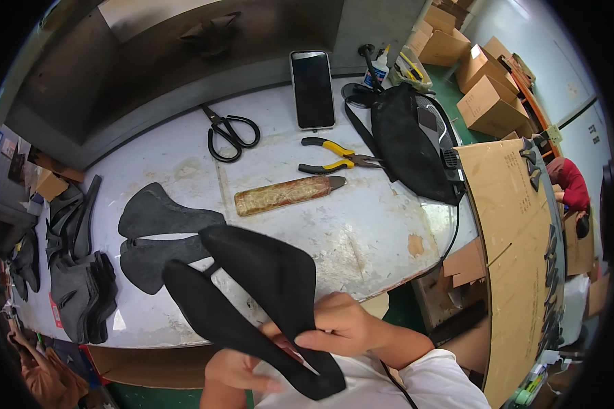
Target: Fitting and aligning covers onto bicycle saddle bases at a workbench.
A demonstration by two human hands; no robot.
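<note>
black fabric piece [266, 286]: matt cloth (soft-looking) | worktable [361, 232]: worn, scuffed | pliers [334, 158]: metal, yellow-black grips

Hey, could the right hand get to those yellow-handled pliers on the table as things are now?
Probably not right away: the right hand is pinching the black fabric piece together with the left hand. The path to the pliers looks open, with only bare table between.

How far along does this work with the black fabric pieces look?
Midway, at a guess. Both hands, left hand and right hand, hold one black forked piece. Two similar flat pieces lie on the table; whether they are finished is unclear. A stack of grey pieces sits at the left edge. The scissors and pliers lie unused.
</note>
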